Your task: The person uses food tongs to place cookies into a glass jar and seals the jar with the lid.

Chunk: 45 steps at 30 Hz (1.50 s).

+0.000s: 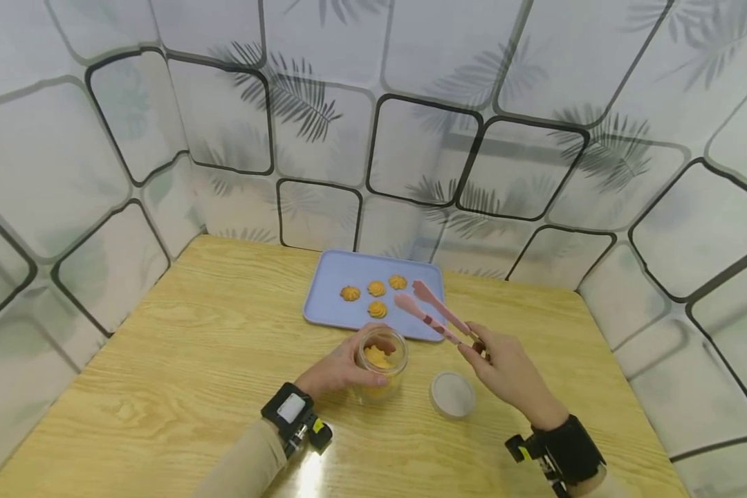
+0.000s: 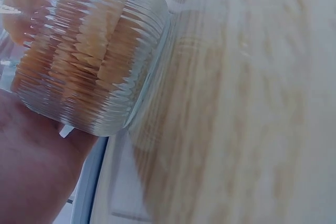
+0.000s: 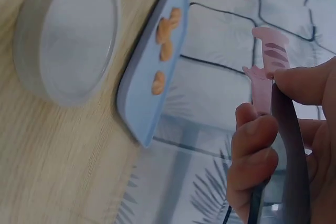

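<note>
My left hand point(image 1: 342, 363) grips a clear ribbed glass jar point(image 1: 382, 394), with fingers and thumb around its side. Inside the jar, cookies point(image 2: 89, 51) show through the glass, and its mouth has no lid on it. In my right hand point(image 1: 504, 363) is a pair of pink tongs point(image 1: 436, 315), held between thumb and fingers. The tong tips are spread apart with nothing between them, over the right part of a blue tray point(image 1: 324, 304). Several piped cookies point(image 1: 377, 309) lie on that tray.
A round whitish lid point(image 1: 452, 395) lies on the wood-grain table point(image 1: 180, 366) to the right of the jar. Behind the table and at both sides hangs a patterned curtain point(image 1: 324, 152), close to the tray's far edge.
</note>
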Available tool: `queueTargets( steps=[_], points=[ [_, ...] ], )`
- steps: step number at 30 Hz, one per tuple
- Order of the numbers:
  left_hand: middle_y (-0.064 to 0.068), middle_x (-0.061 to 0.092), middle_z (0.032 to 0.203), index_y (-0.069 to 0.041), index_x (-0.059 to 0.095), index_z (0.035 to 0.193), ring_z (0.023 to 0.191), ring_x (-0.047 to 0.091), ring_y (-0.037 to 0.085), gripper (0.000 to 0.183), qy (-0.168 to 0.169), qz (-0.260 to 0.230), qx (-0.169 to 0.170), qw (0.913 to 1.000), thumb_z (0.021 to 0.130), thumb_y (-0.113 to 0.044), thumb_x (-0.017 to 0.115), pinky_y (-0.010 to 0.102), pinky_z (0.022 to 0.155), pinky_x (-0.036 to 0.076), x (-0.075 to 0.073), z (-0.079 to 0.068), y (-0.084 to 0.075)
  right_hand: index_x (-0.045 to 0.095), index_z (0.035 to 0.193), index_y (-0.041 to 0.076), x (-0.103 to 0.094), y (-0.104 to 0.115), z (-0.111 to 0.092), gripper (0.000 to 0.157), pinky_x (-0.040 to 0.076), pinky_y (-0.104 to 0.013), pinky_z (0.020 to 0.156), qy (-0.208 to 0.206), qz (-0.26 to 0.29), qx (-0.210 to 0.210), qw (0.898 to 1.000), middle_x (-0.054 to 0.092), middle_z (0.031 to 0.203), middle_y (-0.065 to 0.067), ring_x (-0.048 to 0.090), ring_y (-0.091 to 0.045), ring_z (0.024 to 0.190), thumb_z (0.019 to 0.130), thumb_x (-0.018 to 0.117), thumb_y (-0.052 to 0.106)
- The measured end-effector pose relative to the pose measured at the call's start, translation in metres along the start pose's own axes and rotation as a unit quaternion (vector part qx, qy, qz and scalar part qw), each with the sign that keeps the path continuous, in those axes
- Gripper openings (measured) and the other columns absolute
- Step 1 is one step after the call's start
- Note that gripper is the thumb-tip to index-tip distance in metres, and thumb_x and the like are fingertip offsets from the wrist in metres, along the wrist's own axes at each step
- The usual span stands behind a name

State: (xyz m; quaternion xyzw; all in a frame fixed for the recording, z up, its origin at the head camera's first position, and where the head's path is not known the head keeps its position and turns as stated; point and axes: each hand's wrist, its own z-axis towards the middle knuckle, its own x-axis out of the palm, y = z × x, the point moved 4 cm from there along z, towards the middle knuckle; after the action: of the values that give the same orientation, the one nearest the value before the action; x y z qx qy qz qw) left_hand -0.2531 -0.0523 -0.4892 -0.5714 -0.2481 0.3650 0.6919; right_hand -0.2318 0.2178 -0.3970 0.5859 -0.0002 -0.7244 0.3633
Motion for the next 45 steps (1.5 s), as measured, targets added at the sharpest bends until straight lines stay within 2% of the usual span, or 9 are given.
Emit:
queueTargets(
  steps=[5,9,15,19,23,30,39,42,45],
  points=[
    [0.023,0.054,0.14,-0.017,0.039,0.151,0.132,0.05,0.028,0.08,0.003,0.003,-0.006,1.0,0.085,-0.017,0.084,0.032,0.105,0.046,0.0,0.001,0.0,0.059,0.136,-0.006,0.01,-0.024,0.027,0.044,0.039,-0.025,0.053,0.026,-0.021,0.02,0.999,0.07,0.08,-0.004,0.046,-0.004,0.054,0.102,0.064,0.021],
    [0.022,0.053,0.141,-0.015,0.038,0.152,0.133,0.049,0.029,0.081,0.001,0.002,-0.013,0.9999,0.085,-0.018,0.083,0.032,0.105,0.046,-0.001,0.0,0.0,0.059,0.137,-0.004,0.022,-0.041,0.048,0.046,0.038,-0.029,0.055,0.055,-0.016,0.057,0.997,0.068,0.078,-0.004,0.048,-0.01,0.056,0.104,0.06,0.028],
    [0.021,0.053,0.14,-0.019,0.039,0.151,0.134,0.049,0.031,0.078,0.0,-0.004,-0.013,0.9999,0.086,-0.016,0.082,0.031,0.105,0.047,-0.003,-0.002,0.002,0.059,0.135,-0.004,0.046,-0.058,0.076,0.045,0.033,-0.03,0.054,0.086,-0.036,0.089,0.992,0.055,0.065,-0.001,0.044,-0.013,0.054,0.104,0.058,0.028],
    [0.026,0.051,0.141,-0.013,0.036,0.152,0.134,0.047,0.034,0.08,0.011,-0.016,-0.004,0.9998,0.086,-0.014,0.081,0.029,0.102,0.048,-0.001,0.0,0.004,0.063,0.13,-0.004,0.059,-0.07,0.088,0.043,0.041,-0.031,0.058,0.087,-0.057,0.1,0.99,0.066,0.076,-0.005,0.056,-0.015,0.063,0.102,0.059,0.028],
    [0.023,0.05,0.142,-0.01,0.033,0.154,0.134,0.047,0.03,0.083,0.019,-0.023,-0.015,0.9994,0.087,-0.016,0.081,0.03,0.101,0.049,0.001,0.001,0.004,0.066,0.117,-0.003,0.069,-0.077,0.095,0.035,0.04,-0.03,0.056,0.093,-0.059,0.119,0.987,0.064,0.077,-0.007,0.055,-0.018,0.065,0.101,0.059,0.028],
    [0.019,0.051,0.143,-0.015,0.033,0.155,0.135,0.047,0.028,0.085,0.017,-0.023,-0.022,0.9994,0.086,-0.022,0.082,0.033,0.102,0.049,0.001,0.002,0.002,0.064,0.101,-0.001,0.073,-0.075,0.103,0.028,0.036,-0.031,0.056,0.081,-0.054,0.127,0.987,0.055,0.073,-0.008,0.05,-0.02,0.063,0.1,0.059,0.026],
    [0.024,0.049,0.143,-0.013,0.033,0.155,0.136,0.045,0.034,0.084,0.021,-0.026,-0.016,0.9993,0.087,-0.021,0.082,0.033,0.104,0.047,0.001,0.001,0.003,0.064,0.105,-0.002,0.077,-0.074,0.106,0.03,0.04,-0.033,0.058,0.085,-0.063,0.137,0.985,0.061,0.078,-0.013,0.054,-0.023,0.066,0.101,0.058,0.027],
    [0.025,0.049,0.143,-0.013,0.034,0.155,0.136,0.045,0.035,0.084,0.02,-0.028,-0.017,0.9993,0.087,-0.021,0.082,0.033,0.102,0.049,0.0,0.0,0.002,0.067,0.111,-0.003,0.08,-0.074,0.106,0.031,0.042,-0.034,0.062,0.079,-0.071,0.123,0.987,0.068,0.09,-0.018,0.058,-0.024,0.072,0.102,0.057,0.025],
    [0.025,0.049,0.143,-0.015,0.035,0.154,0.135,0.046,0.035,0.082,0.017,-0.028,-0.018,0.9993,0.086,-0.021,0.082,0.032,0.101,0.049,0.0,-0.001,0.001,0.069,0.103,-0.003,0.082,-0.075,0.105,0.026,0.042,-0.034,0.062,0.065,-0.071,0.1,0.99,0.068,0.088,-0.019,0.057,-0.024,0.071,0.102,0.058,0.02]
  ],
)
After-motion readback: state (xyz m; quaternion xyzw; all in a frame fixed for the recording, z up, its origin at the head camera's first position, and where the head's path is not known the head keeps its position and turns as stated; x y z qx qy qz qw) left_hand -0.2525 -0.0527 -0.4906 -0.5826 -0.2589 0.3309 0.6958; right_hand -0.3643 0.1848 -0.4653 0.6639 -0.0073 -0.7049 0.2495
